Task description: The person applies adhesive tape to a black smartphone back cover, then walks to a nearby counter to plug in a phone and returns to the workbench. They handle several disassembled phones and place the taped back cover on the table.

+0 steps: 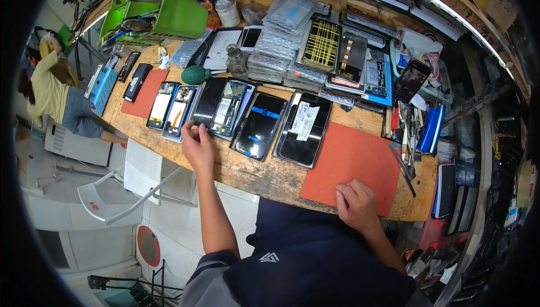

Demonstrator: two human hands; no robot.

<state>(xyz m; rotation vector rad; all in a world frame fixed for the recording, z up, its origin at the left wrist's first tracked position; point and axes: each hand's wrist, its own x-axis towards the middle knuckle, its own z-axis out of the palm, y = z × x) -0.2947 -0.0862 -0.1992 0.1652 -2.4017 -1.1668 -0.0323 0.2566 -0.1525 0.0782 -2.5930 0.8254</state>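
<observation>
My left hand (198, 145) reaches to the bench's front edge, its fingers slightly apart, the tips at the lower edge of a dark phone screen panel (211, 101). Nothing shows in its grasp. Right of that panel lies an opened phone (228, 110) with its inner parts bare; to the left is another opened phone (180, 110) with an orange ribbon cable. A black phone panel (259, 127) with a blue strip and a black phone (305, 130) with a white written label follow to the right. My right hand (356, 199) rests loosely curled on a red mat (354, 160).
Bubble-wrapped packs (281, 31) are stacked at the back, beside a panel bound with yellow bands (322, 42). A green basket (180, 17) of tools stands back left. Tweezers (404, 172) and hand tools lie right. A person (56, 93) is beyond a white folding chair (142, 166).
</observation>
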